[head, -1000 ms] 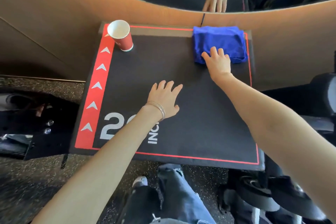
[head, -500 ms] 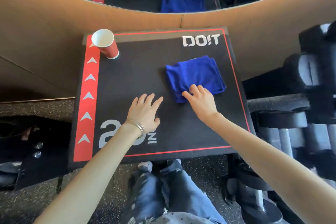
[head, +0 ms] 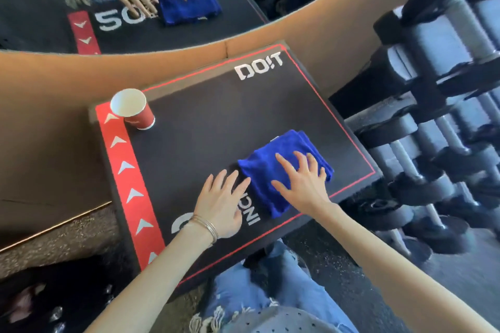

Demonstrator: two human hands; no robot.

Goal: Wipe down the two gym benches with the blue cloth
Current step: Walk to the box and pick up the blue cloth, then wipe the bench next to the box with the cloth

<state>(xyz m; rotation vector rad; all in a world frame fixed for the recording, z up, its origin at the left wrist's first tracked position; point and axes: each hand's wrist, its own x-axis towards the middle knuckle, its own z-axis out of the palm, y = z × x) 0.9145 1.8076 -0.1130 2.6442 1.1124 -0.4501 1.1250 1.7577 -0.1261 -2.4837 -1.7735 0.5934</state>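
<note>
Left hand [head: 220,204] flat, fingers spread, on table [head: 205,149]. Right hand [head: 303,184] open, pressing folded blue cloth [head: 281,167], dragged from far corner to near edge: wipe stroke underway. Red paper cup [head: 134,109] unmoved, far left corner.

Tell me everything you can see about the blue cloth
The blue cloth is a deep royal blue towel of soft, plush-looking fabric, folded into a thick rectangular pad with layered edges showing at its far end. It lies flat on the black bench top, near its front right corner, just inside the thin red border line. The right hand presses on it, open, fingers spread. The left hand rests flat on the bench just beside its left edge.
</note>
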